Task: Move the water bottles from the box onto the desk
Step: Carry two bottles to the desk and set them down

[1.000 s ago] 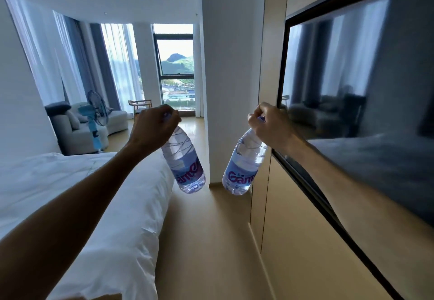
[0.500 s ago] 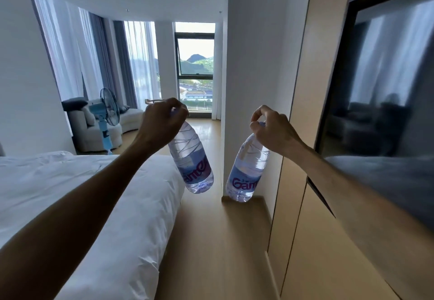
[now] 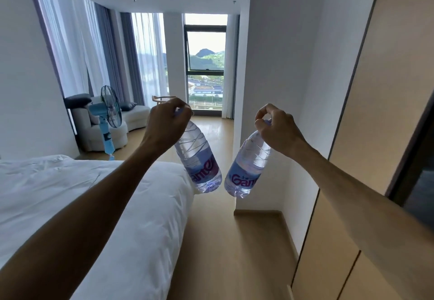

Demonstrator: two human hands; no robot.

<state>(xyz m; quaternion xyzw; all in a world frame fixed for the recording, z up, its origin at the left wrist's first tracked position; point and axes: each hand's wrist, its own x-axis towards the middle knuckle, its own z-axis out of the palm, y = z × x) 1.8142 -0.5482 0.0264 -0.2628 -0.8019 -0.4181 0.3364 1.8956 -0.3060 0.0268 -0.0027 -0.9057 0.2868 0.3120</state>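
Observation:
I carry two clear water bottles with blue labels, both hanging in the air in front of me. My left hand (image 3: 165, 125) grips the cap end of the left bottle (image 3: 199, 158), which tilts down to the right. My right hand (image 3: 278, 130) pinches the cap of the right bottle (image 3: 246, 168), which tilts down to the left. The two bottle bottoms hang close together, a small gap apart. Neither the box nor the desk is in view.
A white bed (image 3: 98, 205) fills the left. A wooden-floor aisle (image 3: 225, 252) runs ahead between bed and wood-panelled wall (image 3: 347, 182). A white pillar (image 3: 270, 88) juts out ahead right. Beyond stand a blue fan (image 3: 109, 111), a sofa (image 3: 103, 130) and a window (image 3: 205, 64).
The view has swung left and moved forward along the aisle; the dark screen on the right has almost left the frame. Both bottles stay held, their bottoms now closer together.

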